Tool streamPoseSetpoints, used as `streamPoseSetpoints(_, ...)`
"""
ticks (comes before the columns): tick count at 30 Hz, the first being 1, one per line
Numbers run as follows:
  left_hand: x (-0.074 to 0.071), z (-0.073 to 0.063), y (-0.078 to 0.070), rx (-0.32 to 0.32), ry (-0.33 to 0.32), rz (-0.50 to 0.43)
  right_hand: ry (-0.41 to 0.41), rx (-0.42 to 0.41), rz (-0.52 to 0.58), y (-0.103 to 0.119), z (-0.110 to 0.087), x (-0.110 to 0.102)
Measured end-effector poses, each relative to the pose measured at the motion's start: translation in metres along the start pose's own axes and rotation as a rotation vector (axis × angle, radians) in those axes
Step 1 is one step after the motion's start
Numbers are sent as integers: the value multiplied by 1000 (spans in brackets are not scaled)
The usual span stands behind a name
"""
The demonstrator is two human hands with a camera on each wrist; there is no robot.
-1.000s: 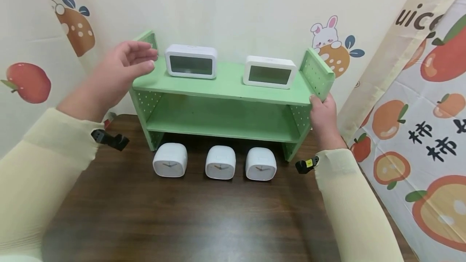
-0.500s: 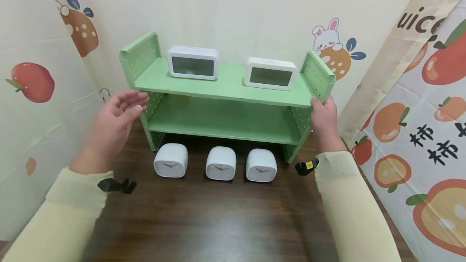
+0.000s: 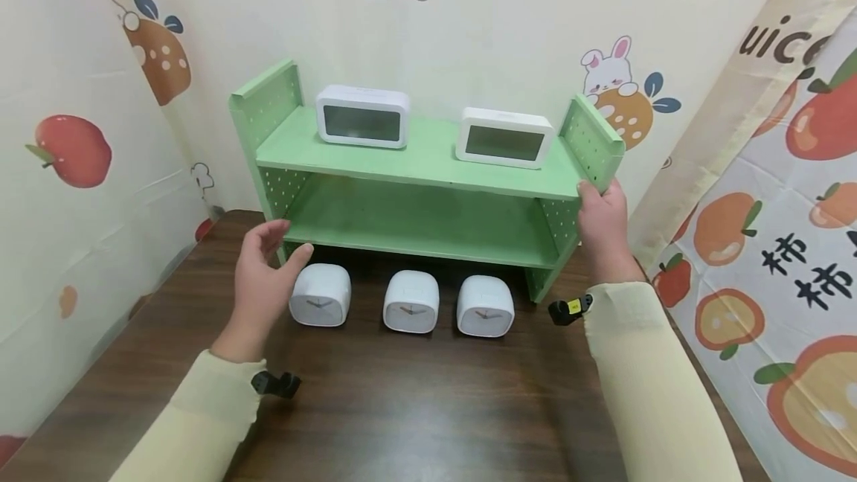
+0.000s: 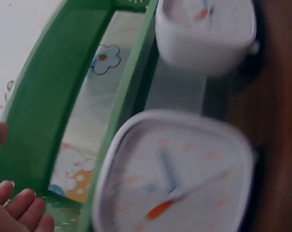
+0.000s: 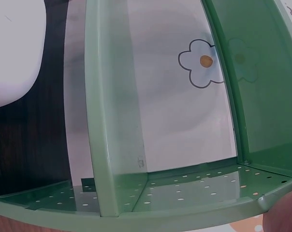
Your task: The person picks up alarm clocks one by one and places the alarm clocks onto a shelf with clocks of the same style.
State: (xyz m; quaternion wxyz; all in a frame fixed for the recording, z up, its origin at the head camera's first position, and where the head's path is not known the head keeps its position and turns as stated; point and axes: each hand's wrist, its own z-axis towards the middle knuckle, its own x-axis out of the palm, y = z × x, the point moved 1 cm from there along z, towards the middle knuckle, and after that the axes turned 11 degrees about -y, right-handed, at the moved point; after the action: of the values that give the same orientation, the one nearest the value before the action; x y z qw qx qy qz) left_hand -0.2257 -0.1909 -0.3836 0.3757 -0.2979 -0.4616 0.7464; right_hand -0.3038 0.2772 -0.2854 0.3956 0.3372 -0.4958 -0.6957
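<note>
A green two-tier shelf (image 3: 415, 214) with perforated side panels stands on the table. My right hand (image 3: 602, 225) grips its right side panel, thumb at the front edge. Three white clocks with rounded corners sit in a row before it: left (image 3: 321, 296), middle (image 3: 411, 303) and right (image 3: 485, 307). Close to the left one, my left hand (image 3: 264, 277) has thumb and fingers spread apart, holding nothing. In the left wrist view, a blurred clock dial (image 4: 184, 164) has orange and blue hands, with the fingers off to the side. At the right wrist view's corner, part of the right hand (image 5: 284, 212) shows.
Two white digital clocks with dark screens, one left (image 3: 362, 123) and one right (image 3: 505, 141), stand on the upper tier. Fruit-printed cloth (image 3: 495, 21) hangs behind and at both sides. The dark wooden table (image 3: 415, 407) spreads out in front.
My left hand has come down from the shelf's upper left panel to beside the left clock. The right hand keeps its grip on the shelf; the clocks have stayed put.
</note>
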Motion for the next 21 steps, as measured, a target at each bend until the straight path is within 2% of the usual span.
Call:
streamPoseSetpoints(5, 3, -13, 12, -116, -66, -103, -6, 4, -4, -1, 0, 0)
streamPoseSetpoints(9, 5, -25, 20, -166, -114, -79, -3, 5, 6, -1, 0, 0)
streamPoseSetpoints(14, 9, -34, 28, -167, -125, -28, 1, 4, 9, -1, 1, -1)
streamPoseSetpoints(21, 15, -39, 35, -159, -120, -3, 12, 14, 21, -3, 1, -1)
